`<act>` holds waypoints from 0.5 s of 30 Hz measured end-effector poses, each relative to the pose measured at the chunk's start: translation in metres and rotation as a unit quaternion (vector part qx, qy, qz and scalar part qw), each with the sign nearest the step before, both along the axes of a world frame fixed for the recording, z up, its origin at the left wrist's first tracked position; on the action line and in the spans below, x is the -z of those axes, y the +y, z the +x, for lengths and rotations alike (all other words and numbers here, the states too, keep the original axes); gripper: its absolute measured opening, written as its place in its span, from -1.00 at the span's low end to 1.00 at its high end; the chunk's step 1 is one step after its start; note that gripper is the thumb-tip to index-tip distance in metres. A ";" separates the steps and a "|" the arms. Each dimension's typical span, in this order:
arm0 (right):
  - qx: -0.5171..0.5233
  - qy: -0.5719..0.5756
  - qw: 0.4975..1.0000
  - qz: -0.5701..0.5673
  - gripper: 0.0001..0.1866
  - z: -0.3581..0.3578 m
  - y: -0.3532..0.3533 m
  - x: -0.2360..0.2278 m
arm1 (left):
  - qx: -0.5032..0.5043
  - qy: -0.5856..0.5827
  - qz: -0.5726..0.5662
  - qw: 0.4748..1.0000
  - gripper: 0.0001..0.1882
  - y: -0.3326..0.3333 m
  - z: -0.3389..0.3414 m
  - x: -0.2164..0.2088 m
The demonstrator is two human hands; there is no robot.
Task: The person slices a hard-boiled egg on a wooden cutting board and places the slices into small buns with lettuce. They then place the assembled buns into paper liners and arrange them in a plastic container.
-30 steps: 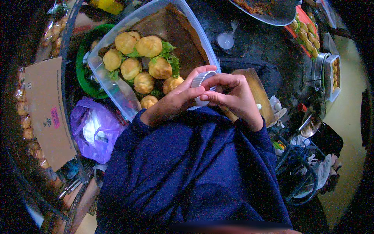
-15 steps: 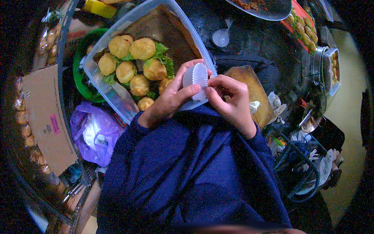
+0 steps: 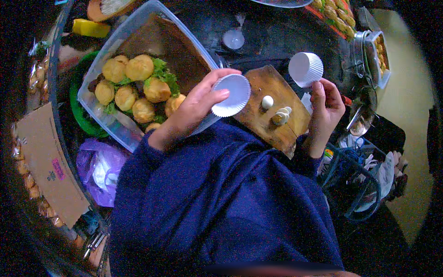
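Note:
My left hand [image 3: 196, 99] grips white fluted paper baking cups [image 3: 232, 96] by the side, the opening turned toward me; how many are nested there I cannot tell. Off to the right, my right hand [image 3: 326, 104] pinches a single white paper cup [image 3: 305, 69] by its lower edge. Between the hands lies a wooden cutting board [image 3: 258, 81] with a whole peeled egg [image 3: 267, 102] and egg slices [image 3: 281, 116] on it. Left of my left hand, a clear plastic bin [image 3: 99, 60] holds several golden filled buns [image 3: 140, 68] with green lettuce [image 3: 165, 76].
A purple plastic bag [image 3: 99, 168] and a cardboard sheet [image 3: 48, 161] are at the left, by a green basin [image 3: 78, 99]. A small tied clear bag [image 3: 234, 39] lies beyond the board. A metal-and-plastic container [image 3: 364, 55] and a teal basket [image 3: 357, 180] stand at the right.
My hands have parted: the right one moved right and up with one paper cup pulled from the stack. The view shifted, so the bin sits further left and the board shows more.

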State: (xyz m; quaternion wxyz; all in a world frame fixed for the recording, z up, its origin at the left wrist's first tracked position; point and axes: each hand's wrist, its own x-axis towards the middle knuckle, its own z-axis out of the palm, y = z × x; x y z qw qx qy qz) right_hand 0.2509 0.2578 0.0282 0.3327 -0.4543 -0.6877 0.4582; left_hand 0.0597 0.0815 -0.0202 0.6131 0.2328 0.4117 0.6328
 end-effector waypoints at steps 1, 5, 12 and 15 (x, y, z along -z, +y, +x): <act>0.015 0.007 1.000 0.011 -0.80 0.005 0.003 0.004 | 0.019 0.063 0.012 0.998 -0.52 0.012 0.001 0.003; 0.041 -0.019 0.998 0.048 -0.81 0.023 0.009 0.016 | 0.066 0.291 0.078 0.951 -0.67 0.070 0.007 0.021; 0.056 -0.028 0.998 0.012 -0.83 0.031 0.007 0.024 | 0.177 0.644 0.087 0.739 -0.69 0.125 0.024 0.052; 0.061 -0.037 0.997 0.039 -0.84 0.020 0.002 0.020 | -0.014 0.653 0.164 0.739 -0.76 0.115 0.029 0.047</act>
